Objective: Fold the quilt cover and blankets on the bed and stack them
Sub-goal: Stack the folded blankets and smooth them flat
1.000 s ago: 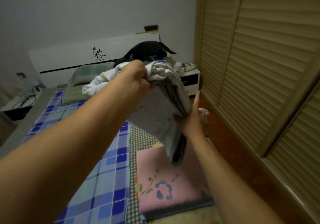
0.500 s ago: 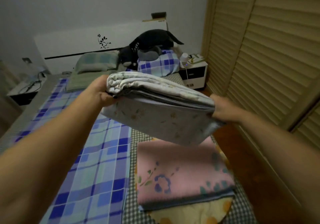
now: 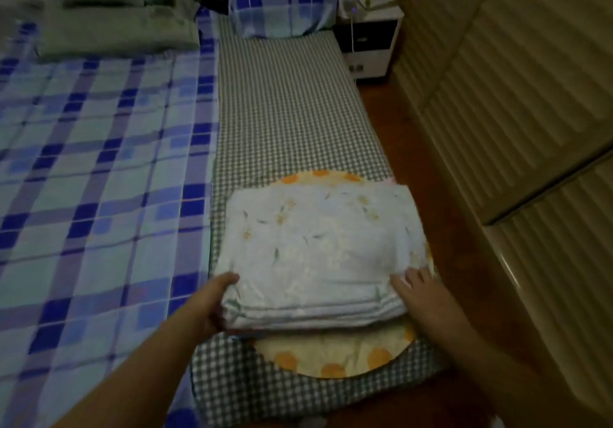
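Quilt cover, folded into a thick pale floral slab, lies on top of the round orange-spotted cushion, which sits on the green checked mattress. My left hand grips the cover's near left corner, thumb on top and fingers tucked under. My right hand rests on its near right corner, fingers spread flat. Left of the cover stretches the blue plaid sheet; beyond the cover, at the mattress's far end, a blue plaid pillow.
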`<state>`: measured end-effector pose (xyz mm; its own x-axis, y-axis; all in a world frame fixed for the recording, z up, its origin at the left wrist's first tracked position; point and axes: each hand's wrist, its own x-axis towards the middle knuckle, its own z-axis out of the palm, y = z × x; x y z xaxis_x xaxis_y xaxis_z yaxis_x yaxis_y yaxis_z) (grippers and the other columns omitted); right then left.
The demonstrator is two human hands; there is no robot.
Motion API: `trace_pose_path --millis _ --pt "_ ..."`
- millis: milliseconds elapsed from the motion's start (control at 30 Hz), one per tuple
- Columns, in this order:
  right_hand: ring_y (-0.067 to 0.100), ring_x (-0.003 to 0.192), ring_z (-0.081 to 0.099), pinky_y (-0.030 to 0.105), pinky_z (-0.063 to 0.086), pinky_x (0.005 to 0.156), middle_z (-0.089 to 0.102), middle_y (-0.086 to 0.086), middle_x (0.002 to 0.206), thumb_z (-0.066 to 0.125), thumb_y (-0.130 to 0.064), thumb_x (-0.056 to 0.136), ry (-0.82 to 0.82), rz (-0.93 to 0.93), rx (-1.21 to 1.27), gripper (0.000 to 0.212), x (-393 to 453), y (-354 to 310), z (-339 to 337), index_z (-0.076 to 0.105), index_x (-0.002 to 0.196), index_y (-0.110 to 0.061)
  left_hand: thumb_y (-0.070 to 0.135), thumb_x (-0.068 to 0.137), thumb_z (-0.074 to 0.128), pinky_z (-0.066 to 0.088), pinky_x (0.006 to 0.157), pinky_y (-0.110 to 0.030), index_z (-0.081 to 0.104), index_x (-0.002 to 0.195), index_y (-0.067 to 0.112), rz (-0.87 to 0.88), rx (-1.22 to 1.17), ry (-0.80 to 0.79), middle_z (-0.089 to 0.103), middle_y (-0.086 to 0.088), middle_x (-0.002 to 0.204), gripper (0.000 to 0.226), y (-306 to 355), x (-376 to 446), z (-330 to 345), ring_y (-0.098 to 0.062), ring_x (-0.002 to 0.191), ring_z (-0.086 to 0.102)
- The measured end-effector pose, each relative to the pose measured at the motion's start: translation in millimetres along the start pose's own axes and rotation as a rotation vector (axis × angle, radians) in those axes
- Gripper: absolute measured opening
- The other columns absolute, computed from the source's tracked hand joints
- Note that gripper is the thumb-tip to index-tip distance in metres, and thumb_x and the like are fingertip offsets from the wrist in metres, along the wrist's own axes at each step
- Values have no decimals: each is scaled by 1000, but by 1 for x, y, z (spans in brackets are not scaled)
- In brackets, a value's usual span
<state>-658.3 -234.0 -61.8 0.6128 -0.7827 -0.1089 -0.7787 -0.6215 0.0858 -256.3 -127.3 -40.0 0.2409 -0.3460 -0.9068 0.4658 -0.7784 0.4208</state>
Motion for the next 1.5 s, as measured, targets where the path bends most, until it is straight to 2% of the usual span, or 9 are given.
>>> trace_pose_path --millis 100,233,500,633,833,967,1133,1233,1500 --pt "36 101 51 44 55 69 51 13 115 64 -11 74 -55 146 86 53 -5 -9 20 58 126 -19 32 92 69 58 65 -37 55 128 17 166 -3 102 69 -8 114 42 -40 24 5 -32 96 67" --pt "39 115 45 45 55 74 47 17 132 71 -16 79 -2 365 153 50 -2 -3 -4 53 125 -14 47 89 68 56 90 -47 46 141 22 554 273 197 63 2 126 62 -47 3 3 -20 110 63" --pt "18 125 37 35 39 100 38 -3 140 37 -34 103 251 393 242 36 47 16 -47 46 136 -22 25 97 63 50 100 -51 44 144 20 524 -13 154 61 -3 134 52 -45 1 28 -27 121 60" --pt "40 112 54 43 56 80 37 18 144 66 -17 86 -161 305 141 44 3 22 18 48 126 -21 30 96 62 54 92 -57 41 143 31 577 71 115 59 2 134 51 -38 -16 32 -25 119 61" --pt "34 92 60 39 54 66 43 13 132 71 -12 74 -243 326 107 53 9 9 12 49 121 -25 28 95 63 51 90 -41 42 139 18 703 271 281 56 5 123 50 -34 -24 20 -20 114 59" --pt "34 117 50 44 47 97 47 9 136 49 -27 89 -409 356 141 43 13 5 -24 48 131 -33 44 80 72 45 102 -55 25 146 19 465 885 520 47 -18 137 84 -24 -21 25 -40 125 46" --pt "29 140 32 45 28 117 39 8 151 41 -32 96 165 251 228 44 123 -18 -87 49 139 -24 57 100 25 4 123 -52 11 157 37 1241 1355 492 5 -8 166 63 56 -11 112 -30 153 -5" --pt "30 152 -2 54 1 122 9 4 165 16 -60 100 102 267 152 63 192 -19 -34 18 156 -30 61 101 10 -1 123 -53 3 158 37 1179 1461 540 -4 -4 167 62 69 54 147 -26 152 -16" --pt "39 148 17 56 22 117 13 6 165 24 -57 101 158 390 164 65 209 16 129 21 157 -24 61 100 24 -2 123 -52 7 159 30 1070 1376 647 -5 -13 166 70 7 172 158 -35 152 -10"
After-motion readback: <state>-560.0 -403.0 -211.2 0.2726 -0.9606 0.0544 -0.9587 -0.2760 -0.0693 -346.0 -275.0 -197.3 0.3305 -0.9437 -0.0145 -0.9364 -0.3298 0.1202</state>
